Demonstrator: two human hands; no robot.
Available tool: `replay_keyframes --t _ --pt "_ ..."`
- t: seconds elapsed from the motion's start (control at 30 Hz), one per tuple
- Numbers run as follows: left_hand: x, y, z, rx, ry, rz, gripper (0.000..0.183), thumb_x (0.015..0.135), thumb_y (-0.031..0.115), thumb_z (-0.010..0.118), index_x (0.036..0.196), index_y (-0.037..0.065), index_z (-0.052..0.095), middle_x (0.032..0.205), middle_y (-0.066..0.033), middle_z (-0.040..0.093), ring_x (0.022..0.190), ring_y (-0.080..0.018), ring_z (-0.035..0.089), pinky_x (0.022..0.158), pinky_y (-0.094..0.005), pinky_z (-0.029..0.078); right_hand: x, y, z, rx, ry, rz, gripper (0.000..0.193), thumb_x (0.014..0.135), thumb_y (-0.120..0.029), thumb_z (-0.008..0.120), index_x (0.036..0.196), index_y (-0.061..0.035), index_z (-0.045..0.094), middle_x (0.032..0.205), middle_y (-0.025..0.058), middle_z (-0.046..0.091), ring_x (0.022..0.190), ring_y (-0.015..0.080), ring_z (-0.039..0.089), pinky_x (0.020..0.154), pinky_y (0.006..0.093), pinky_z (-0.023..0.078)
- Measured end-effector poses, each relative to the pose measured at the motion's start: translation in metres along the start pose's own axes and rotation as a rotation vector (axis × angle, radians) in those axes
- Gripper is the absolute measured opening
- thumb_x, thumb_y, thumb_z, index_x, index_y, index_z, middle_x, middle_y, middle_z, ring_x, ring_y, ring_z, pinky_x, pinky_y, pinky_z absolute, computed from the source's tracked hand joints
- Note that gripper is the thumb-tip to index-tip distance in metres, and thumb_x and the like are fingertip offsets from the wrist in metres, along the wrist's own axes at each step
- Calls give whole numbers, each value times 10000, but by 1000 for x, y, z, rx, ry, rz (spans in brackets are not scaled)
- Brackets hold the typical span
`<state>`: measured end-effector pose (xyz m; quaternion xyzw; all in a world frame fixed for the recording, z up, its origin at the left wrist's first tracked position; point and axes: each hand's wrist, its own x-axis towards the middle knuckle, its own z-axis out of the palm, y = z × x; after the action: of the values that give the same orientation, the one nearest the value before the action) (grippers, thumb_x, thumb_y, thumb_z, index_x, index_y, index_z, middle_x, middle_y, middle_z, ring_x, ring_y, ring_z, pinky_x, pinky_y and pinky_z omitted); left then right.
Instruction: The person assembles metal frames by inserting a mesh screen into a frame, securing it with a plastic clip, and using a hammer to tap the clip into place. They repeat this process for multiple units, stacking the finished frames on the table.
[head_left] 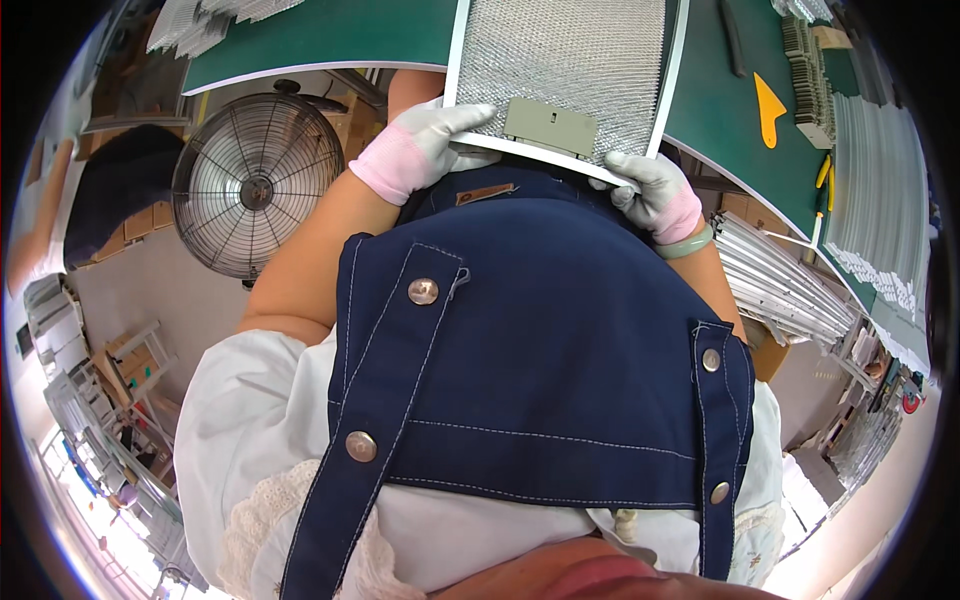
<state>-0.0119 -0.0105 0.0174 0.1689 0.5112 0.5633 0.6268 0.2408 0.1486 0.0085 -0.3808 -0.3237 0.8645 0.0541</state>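
A flat mesh filter panel [565,55] with a pale metal frame reaches over the near edge of the table toward my waist. On its near edge sits a grey-green rectangular plate [549,127] with a small dark slot. My left hand [428,142], in a white glove with a pink cuff, grips the near left corner, its thumb lying over the mesh beside the plate. At the near right corner my right hand [654,190], gloved alike, is closed round the frame. The undersides of the fingers are partly hidden by the panel.
The green table [330,35] carries a yellow scraper [769,110], a dark rod-like tool [733,40], a stack of grey-green plates [808,85] and many pale strips [880,190]. A black floor fan [257,190] stands at left. Metal profiles [775,275] lie below the right side.
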Motion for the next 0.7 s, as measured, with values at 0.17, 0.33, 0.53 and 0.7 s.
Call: replay_keyframes --t 0.17,0.33,0.53,0.7 --pt "27 -20 -34 288 -162 55 257 993 168 562 1137 -36 621 1055 -111 671 957 -185 671 828 -300 565 -1 -3 3 -7 76 -2 181 926 -64 595 971 104 642 829 161 679 614 129 618 437 157 428" --pt "9 -1 -1 119 -131 -104 268 998 174 549 1142 -43 613 1034 -96 669 888 -157 657 726 -271 552 3 1 -3 174 78 -57 143 927 -31 585 954 103 626 831 138 654 594 126 595 429 174 424" --pt "16 -4 1 82 -117 -143 306 972 220 595 1154 -24 632 1088 -102 678 958 -168 668 809 -279 568 1 -3 3 134 185 -78 120 921 -21 590 949 90 625 821 106 639 619 121 595 452 187 445" --pt "14 0 1 89 -111 -194 300 972 218 594 1133 -29 649 1086 -107 687 1019 -185 667 875 -301 565 -2 -3 -1 179 149 -56 111 915 -10 585 948 87 628 843 103 638 672 142 610 490 208 471"
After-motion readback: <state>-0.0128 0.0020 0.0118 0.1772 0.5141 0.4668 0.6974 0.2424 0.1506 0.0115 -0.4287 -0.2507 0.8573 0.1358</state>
